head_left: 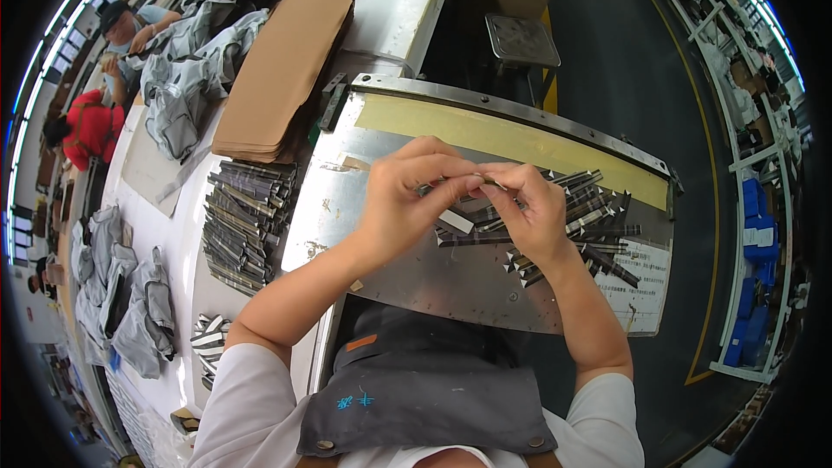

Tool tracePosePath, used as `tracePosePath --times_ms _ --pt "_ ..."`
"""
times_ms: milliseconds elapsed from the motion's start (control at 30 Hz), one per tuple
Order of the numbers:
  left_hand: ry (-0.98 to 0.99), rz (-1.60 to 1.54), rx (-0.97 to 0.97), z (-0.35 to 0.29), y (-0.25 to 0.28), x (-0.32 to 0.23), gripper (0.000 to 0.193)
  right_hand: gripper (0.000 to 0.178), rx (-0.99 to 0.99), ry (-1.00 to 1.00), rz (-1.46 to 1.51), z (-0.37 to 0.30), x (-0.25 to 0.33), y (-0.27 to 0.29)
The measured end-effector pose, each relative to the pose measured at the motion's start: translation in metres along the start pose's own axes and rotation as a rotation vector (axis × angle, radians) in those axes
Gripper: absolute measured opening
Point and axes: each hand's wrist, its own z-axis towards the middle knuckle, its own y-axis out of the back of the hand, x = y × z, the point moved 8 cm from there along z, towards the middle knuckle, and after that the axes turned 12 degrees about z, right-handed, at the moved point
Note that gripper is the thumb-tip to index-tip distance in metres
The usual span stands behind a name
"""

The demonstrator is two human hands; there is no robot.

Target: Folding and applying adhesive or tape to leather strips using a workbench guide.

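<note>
My left hand [409,198] and my right hand [530,210] meet above a metal work plate [407,273]. Both pinch one narrow striped fabric strip [487,180] between their fingertips, the left hand on its left end, the right on its right end. Most of the strip is hidden by my fingers. Right under and beyond my right hand lies a loose pile of several similar dark striped strips [582,224] on the plate. One pale strip [456,221] lies flat just below my hands.
A stack of striped strips [244,224] sits left of the plate beside a stack of brown card sheets [282,69]. Grey garments [182,87] lie along the white table at left, where other people work. A metal stool [522,39] stands behind. Shelving lines the right aisle.
</note>
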Motion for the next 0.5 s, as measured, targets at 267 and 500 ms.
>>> tracePosePath --times_ms 267,500 --pt "0.312 -0.785 -0.469 0.005 0.083 0.07 0.016 0.002 -0.155 -0.035 0.355 0.01 -0.008 0.019" --pt "-0.14 -0.238 -0.922 -0.022 0.177 0.022 0.012 0.002 -0.489 -0.078 0.227 0.006 -0.034 0.082"
